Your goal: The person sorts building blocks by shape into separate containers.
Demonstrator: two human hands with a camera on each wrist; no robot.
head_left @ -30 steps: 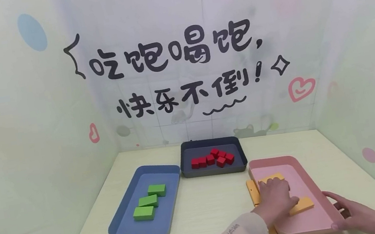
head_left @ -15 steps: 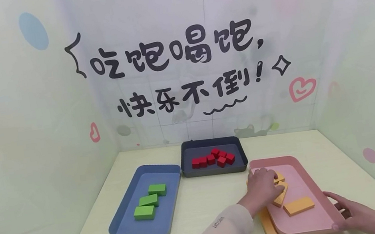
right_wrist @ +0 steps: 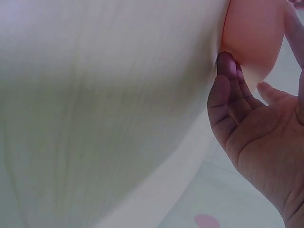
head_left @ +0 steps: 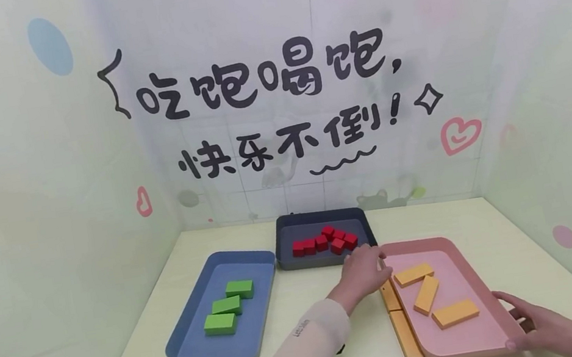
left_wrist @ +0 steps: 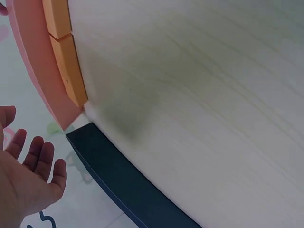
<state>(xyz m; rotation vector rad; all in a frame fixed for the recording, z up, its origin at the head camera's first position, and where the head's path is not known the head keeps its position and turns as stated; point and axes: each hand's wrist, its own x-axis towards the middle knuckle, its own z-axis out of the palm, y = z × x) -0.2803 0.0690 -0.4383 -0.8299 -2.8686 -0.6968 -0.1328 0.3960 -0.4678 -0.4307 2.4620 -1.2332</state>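
My left hand (head_left: 363, 272) hovers by the upper left edge of the pink tray (head_left: 478, 273), its fingers relaxed and nothing visible in them. In the left wrist view that hand (left_wrist: 35, 175) shows loosely bent, separated fingers. Three yellow blocks lie in the tray: a far block (head_left: 414, 275), a slanted block (head_left: 427, 295) and a near block (head_left: 455, 313). Along the tray's outer left side lie further yellow blocks (head_left: 406, 336) end to end. My right hand (head_left: 541, 325) holds the tray's near right corner, with curled fingers (right_wrist: 227, 66) against its outer wall.
A dark tray (head_left: 283, 234) with several red cubes (head_left: 321, 243) stands at the back, close to my left hand. On the left, a blue tray (head_left: 188, 341) bears three green blocks (head_left: 221, 324). Printed fabric walls (head_left: 294, 196) border the table's back and sides.
My left hand has let go of the slanted yellow block in the pink tray and moved left, past the tray's edge. My right hand stays at the tray corner.
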